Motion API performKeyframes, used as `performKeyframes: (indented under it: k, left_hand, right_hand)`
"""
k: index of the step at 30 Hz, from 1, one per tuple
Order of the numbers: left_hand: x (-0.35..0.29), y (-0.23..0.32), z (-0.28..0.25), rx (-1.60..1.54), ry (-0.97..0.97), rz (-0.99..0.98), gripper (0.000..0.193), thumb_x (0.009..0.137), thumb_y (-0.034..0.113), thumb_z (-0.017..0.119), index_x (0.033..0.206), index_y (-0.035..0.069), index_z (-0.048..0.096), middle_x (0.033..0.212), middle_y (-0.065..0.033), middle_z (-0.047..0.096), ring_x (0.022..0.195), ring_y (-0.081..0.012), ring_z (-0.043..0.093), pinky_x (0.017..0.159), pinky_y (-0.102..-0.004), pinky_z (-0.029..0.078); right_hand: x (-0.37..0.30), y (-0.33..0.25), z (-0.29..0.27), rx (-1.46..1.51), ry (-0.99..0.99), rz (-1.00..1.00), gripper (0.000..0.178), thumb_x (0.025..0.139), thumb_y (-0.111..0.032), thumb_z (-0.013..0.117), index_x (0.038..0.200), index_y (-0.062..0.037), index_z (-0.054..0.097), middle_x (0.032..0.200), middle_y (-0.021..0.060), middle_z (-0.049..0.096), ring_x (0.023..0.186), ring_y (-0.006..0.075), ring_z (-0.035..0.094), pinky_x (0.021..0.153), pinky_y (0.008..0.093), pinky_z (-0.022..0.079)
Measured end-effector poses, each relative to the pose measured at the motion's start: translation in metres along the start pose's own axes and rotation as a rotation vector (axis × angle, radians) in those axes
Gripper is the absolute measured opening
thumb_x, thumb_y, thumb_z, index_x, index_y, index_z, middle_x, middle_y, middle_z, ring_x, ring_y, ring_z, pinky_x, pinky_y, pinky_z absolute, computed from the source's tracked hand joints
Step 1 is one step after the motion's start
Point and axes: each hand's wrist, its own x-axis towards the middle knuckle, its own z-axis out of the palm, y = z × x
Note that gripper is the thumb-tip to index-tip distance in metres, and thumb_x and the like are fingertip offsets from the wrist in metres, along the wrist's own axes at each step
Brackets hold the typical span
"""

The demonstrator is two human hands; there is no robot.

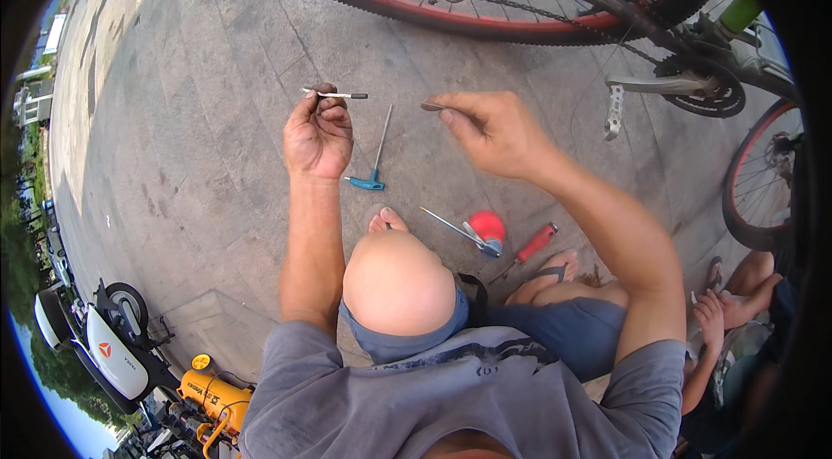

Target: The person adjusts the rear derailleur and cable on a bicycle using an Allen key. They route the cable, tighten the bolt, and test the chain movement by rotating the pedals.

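My left hand point(319, 140) is closed, palm up, its fingertips pinching a thin pale rod point(344, 96) with a black end. Blackish grime marks those fingers. Across from it, my right hand point(501, 134) is closed too, with thumb and forefinger on a small dark flat piece point(432, 106). A gap separates the two held things. On the paving between and below my hands lies a T-handle tool point(367, 184) with a blue grip and a long thin shaft. By my foot are a red rounded thing point(487, 229) with blue and thin metal parts, and a red-handled screwdriver point(536, 244).
A bicycle's red-rimmed wheel point(555, 30) spans the far side, its crank point(646, 84) at the right. Another red-rimmed wheel point(767, 173) shows farther right. Someone sits at the lower right, a hand point(709, 316) visible. A white scooter point(113, 355) and yellow machine point(212, 394) stand lower left.
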Motion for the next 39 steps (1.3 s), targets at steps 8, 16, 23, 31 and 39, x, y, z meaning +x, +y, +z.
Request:
performKeyframes:
  k: [8,16,23,31,39]
  left_hand:
    - [0.002,-0.006,-0.01,-0.04,0.024,-0.034,0.013,0.094,0.006,0.045,0.094,-0.004,0.053,0.092,-0.0132,0.059,0.071,-0.015,0.056,0.058,-0.0212,0.051]
    - [0.001,-0.006,-0.008,-0.059,0.001,-0.044,0.013,0.094,0.007,0.046,0.094,-0.004,0.054,0.091,-0.0134,0.059,0.071,-0.015,0.056,0.058,-0.0219,0.05]
    - [-0.002,-0.007,-0.006,-0.05,-0.001,-0.015,0.01,0.092,0.002,0.047,0.097,-0.006,0.049,0.092,-0.0111,0.055,0.073,-0.0141,0.053,0.059,-0.021,0.049]
    - [-0.005,-0.007,-0.006,-0.043,-0.003,-0.025,0.01,0.092,0.003,0.046,0.098,-0.004,0.051,0.092,-0.0115,0.057,0.071,-0.0136,0.053,0.058,-0.0206,0.048]
    - [-0.006,-0.007,-0.005,0.07,0.003,0.027,0.011,0.092,0.006,0.05,0.099,-0.002,0.054,0.093,-0.012,0.059,0.072,-0.0144,0.053,0.058,-0.0215,0.048]
  right_hand:
    - [-0.004,0.004,-0.007,-0.007,0.018,-0.032,0.022,0.084,-0.01,0.06,0.103,-0.0024,0.067,0.087,0.0195,0.067,0.073,0.0267,0.069,0.063,0.0335,0.052]
    - [-0.001,-0.003,-0.009,-0.025,-0.069,0.023,0.021,0.086,-0.009,0.058,0.104,-0.0022,0.066,0.087,0.0186,0.067,0.074,0.0267,0.067,0.065,0.0329,0.051]
    - [-0.001,0.001,-0.001,-0.03,-0.008,-0.056,0.022,0.085,-0.01,0.06,0.104,-0.0026,0.067,0.079,0.0185,0.067,0.065,0.025,0.066,0.059,0.0329,0.05]
    - [-0.002,0.006,-0.001,0.037,-0.053,0.079,0.023,0.089,-0.015,0.057,0.106,-0.0035,0.067,0.074,0.0137,0.067,0.061,0.0159,0.06,0.059,0.0285,0.048]
    - [0.0,-0.004,-0.008,0.102,-0.133,0.246,0.025,0.091,-0.018,0.055,0.107,-0.0024,0.066,0.084,0.0116,0.068,0.07,0.0125,0.06,0.063,0.028,0.048]
